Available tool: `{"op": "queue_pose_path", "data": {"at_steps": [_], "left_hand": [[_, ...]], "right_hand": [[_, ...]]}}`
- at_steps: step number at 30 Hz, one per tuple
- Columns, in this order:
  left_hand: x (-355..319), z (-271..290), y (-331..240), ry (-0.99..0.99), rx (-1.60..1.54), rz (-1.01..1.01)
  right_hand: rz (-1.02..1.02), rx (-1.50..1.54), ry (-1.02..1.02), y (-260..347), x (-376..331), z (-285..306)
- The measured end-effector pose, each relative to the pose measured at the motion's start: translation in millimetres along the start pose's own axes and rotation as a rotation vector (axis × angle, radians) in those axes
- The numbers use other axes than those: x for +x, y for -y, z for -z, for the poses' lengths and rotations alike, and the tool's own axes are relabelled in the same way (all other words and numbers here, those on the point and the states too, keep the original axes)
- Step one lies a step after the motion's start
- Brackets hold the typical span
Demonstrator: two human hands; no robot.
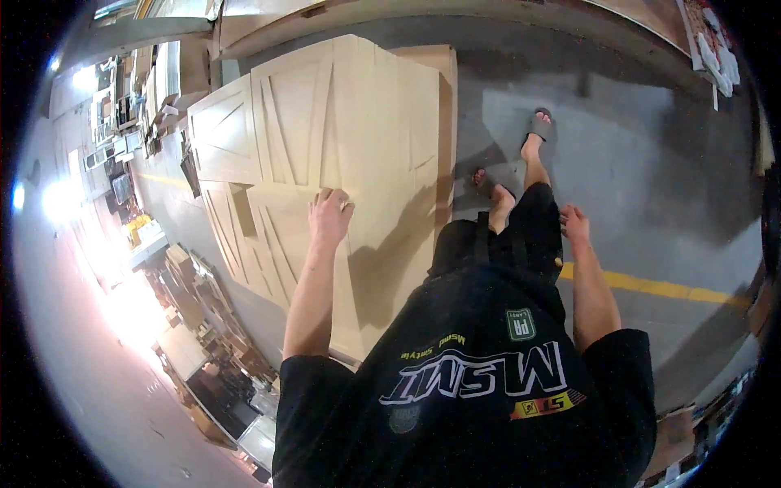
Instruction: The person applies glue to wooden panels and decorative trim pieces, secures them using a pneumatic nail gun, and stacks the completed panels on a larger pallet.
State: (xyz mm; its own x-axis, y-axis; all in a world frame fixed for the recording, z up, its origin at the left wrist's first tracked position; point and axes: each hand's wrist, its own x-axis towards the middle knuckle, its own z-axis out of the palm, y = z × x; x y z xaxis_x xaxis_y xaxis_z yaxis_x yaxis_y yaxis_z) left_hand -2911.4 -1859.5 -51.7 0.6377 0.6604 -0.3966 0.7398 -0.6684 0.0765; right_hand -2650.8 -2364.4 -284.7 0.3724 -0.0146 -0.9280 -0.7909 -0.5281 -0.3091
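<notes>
To my left stands a large pale wooden cabinet-like piece (382, 122), its panelled fronts crossed by slanting strips. Against its surface, near the middle, rests my left hand (329, 213). The fingers of that hand are bent and closed together; a small pale bit shows by the fingertips, too unclear to name. A square opening (242, 210) is in the front, left of this hand. My right hand (574, 224) hangs beside my thigh over the grey floor, loosely curled with fingers a little apart and nothing seen in it.
A brown board edge (446, 122) runs along the piece's right side. A yellow line (651, 286) crosses the floor at right. Long wooden benches or boards (488, 6) lie along the far side. Stacked boards and boxes (195, 293) stand beyond the piece at left.
</notes>
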Motion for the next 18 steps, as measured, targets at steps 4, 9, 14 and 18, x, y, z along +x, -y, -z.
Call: {"op": "queue_pose_path", "data": {"at_steps": [4, 9, 14, 18], "left_hand": [[3, 3, -20, 0.064, 0.094, 0.053], [7, 9, -38, 0.084, 0.159, 0.122], [30, 5, -53, 0.146, 0.209, 0.197], [43, -36, -18, 0.152, 0.219, 0.153]], "right_hand": [[-0.007, -0.030, -0.034, 3, 7, 8], [-0.023, -0.003, -0.029, 36, 9, 18], [0.009, 0.079, -0.081, 88, 25, 45], [0.154, -0.030, -0.104, 123, 51, 67]]}}
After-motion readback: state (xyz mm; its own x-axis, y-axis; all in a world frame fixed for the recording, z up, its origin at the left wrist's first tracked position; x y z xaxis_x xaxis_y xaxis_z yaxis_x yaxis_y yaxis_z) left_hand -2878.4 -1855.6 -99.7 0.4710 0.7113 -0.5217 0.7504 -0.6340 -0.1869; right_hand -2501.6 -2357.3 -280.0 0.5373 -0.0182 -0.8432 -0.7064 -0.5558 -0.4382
